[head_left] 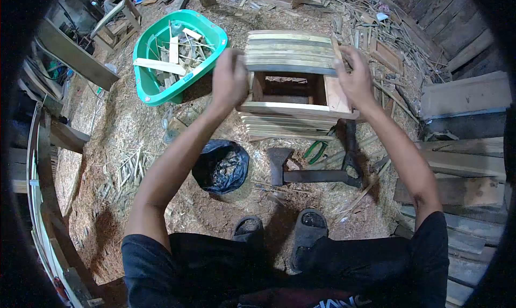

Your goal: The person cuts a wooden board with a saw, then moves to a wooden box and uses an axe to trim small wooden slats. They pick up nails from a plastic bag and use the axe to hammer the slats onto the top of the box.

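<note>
A slatted wooden box (290,108) stands on the ground ahead of me, with a curved slatted top and a rectangular opening through which its inside shows. My left hand (230,81) is at the box's left side, smeared by motion, so its fingers are hard to read. At the right end, my right hand (356,78) has thumb and fingers bent around the upper edge of the box. Nearer to me lie an axe (314,175) with its head to the left and green-handled pliers (315,151).
A green plastic tub (144,81) of wood scraps stands at left. A black plastic bag (207,174) with bits inside sits before my feet. Sawdust and shavings cover the ground. Boards (457,163) are stacked at right; a wooden frame piece (386,55) lies beyond the box.
</note>
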